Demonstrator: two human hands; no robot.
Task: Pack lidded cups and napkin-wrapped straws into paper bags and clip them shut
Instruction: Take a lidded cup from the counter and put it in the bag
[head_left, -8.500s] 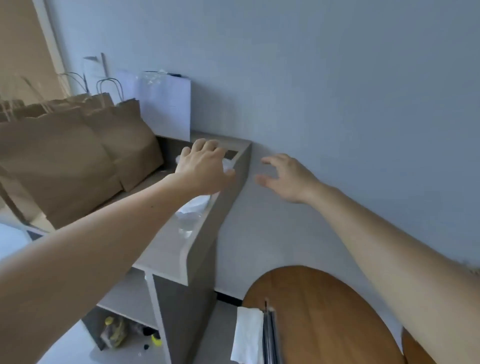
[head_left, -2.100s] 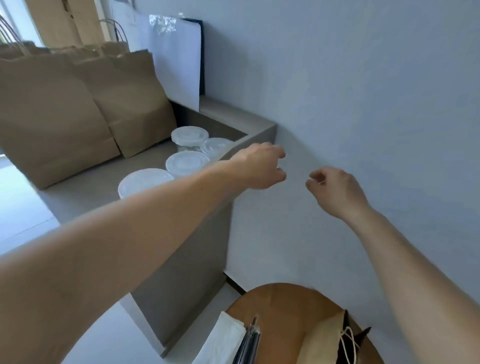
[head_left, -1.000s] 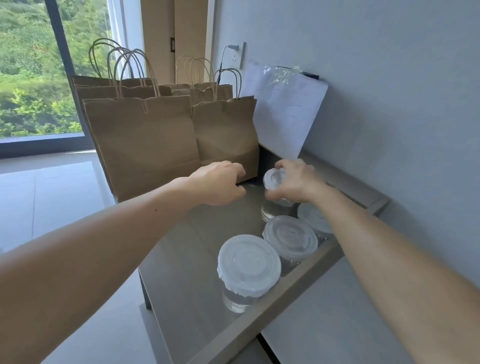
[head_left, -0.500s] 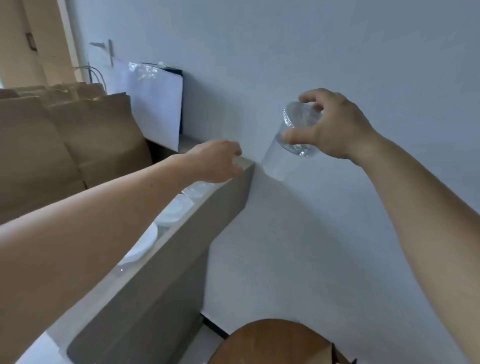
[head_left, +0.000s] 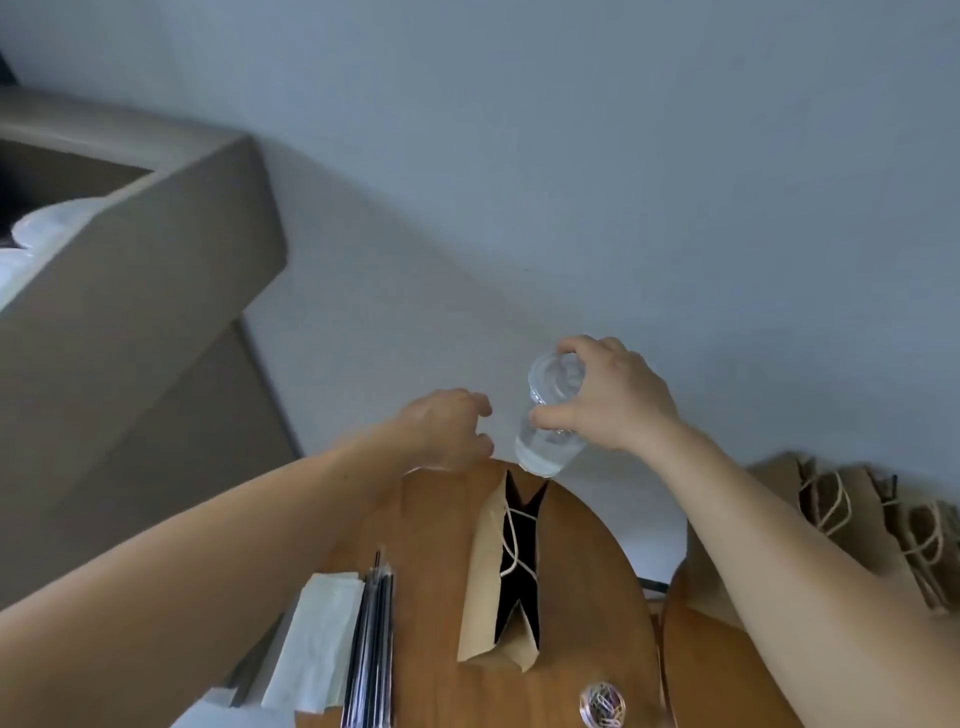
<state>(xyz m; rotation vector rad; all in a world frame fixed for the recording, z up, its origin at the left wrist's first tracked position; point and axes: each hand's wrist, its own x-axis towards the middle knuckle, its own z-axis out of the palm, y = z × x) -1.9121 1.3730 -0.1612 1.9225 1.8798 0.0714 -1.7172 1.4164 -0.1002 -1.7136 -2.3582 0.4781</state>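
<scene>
My right hand (head_left: 618, 397) grips a clear lidded cup (head_left: 550, 415) by its lid and rim, holding it in the air just above the far end of an open brown paper bag (head_left: 488, 577). The bag stands on a round wooden table (head_left: 431, 519) with its mouth gaping and its string handles inside. My left hand (head_left: 447, 428) hovers just left of the cup, fingers loosely curled, holding nothing. A stack of white napkins (head_left: 319, 639) and a bundle of dark straws (head_left: 371, 639) lie on the table's left. A pile of paper clips (head_left: 602, 704) lies near the front.
A grey counter (head_left: 156, 291) stands to the left, with white cup lids (head_left: 47, 226) showing over its raised edge. More brown paper bags (head_left: 852, 514) with string handles sit at the right behind a second wooden table (head_left: 711, 670). A pale wall runs behind.
My right hand has carried the cup down and away from the counter to just above the open bag. My left hand has left the counter's edge and come beside the cup.
</scene>
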